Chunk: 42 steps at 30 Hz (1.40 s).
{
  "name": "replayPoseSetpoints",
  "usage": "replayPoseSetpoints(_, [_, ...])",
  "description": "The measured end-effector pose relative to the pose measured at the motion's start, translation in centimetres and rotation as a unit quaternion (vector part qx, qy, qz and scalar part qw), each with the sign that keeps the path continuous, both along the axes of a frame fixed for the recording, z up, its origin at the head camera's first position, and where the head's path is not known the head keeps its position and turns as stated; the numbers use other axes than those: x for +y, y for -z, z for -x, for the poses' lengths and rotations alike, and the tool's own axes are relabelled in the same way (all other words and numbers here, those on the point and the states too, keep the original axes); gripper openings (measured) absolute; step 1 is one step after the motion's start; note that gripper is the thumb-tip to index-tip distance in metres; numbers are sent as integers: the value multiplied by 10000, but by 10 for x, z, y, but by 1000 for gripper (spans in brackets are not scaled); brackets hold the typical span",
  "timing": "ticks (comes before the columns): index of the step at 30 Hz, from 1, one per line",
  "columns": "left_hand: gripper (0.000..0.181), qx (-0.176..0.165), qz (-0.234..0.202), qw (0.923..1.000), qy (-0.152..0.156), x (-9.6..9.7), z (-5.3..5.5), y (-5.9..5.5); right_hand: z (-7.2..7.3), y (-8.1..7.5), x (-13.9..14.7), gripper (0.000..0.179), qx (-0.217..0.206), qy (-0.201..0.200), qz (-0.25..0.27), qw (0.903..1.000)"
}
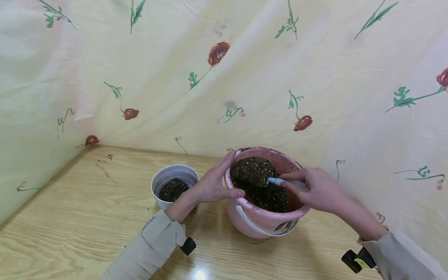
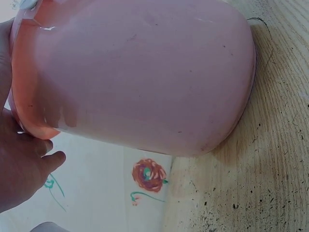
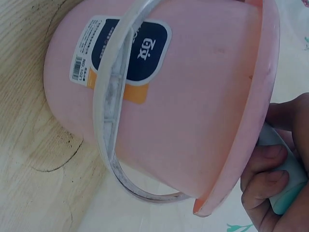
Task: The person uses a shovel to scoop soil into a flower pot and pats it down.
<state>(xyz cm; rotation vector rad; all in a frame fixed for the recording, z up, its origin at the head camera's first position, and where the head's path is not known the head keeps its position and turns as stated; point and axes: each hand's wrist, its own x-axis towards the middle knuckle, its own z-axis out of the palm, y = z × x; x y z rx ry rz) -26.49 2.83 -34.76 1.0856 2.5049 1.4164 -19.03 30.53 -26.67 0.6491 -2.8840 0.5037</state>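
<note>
A pink bucket (image 1: pixel 245 221) with dark potting soil (image 1: pixel 257 171) inside stands on the wooden table. On the near left of its rim, my left hand (image 1: pixel 213 184) grips with the thumb toward me and the fingers toward the far side. Over the right part of the bucket, my right hand (image 1: pixel 320 190) holds a small trowel by its pale blue handle (image 1: pixel 288 183). Soil hides most of the trowel's blade. The right wrist view shows fingers (image 3: pixel 263 186) curled round the handle beside the rim. Left of the bucket is a white pot (image 1: pixel 156 188) with some soil at its bottom.
The bucket's white handle (image 1: pixel 255 227) hangs down its near side. Soil crumbs (image 2: pixel 235 206) are scattered on the table (image 1: pixel 63 217) near the bucket and pot. A flowered sheet (image 1: pixel 157 77) hangs close behind the bucket and along the left side.
</note>
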Motion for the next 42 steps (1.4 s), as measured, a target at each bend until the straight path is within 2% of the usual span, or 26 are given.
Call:
replayPoseSetpoints(8, [111, -6, -79, 10000, 59, 1, 1, 0, -9, -2, 0, 29, 179, 70, 267, 9995])
replayPoseSetpoints(18, [111, -3, -301, 9994, 149, -2, 1, 2, -16, -8, -6, 27, 300, 223, 290, 9989])
replayPoseSetpoints(25, [114, 65, -206, 9996, -171, -7, -3, 3, -17, -13, -12, 26, 469, 144, 347, 9982])
replayPoseSetpoints(31, [119, 163, -351, 9992, -133, -15, -4, -1, -18, -18, -20, 28, 425, 86, 300, 9986])
replayPoseSetpoints(42, [114, 337, -243, 9983, -397, -39, -7, -3, -16, -24, -39, 29, 448, -109, 208, 9987])
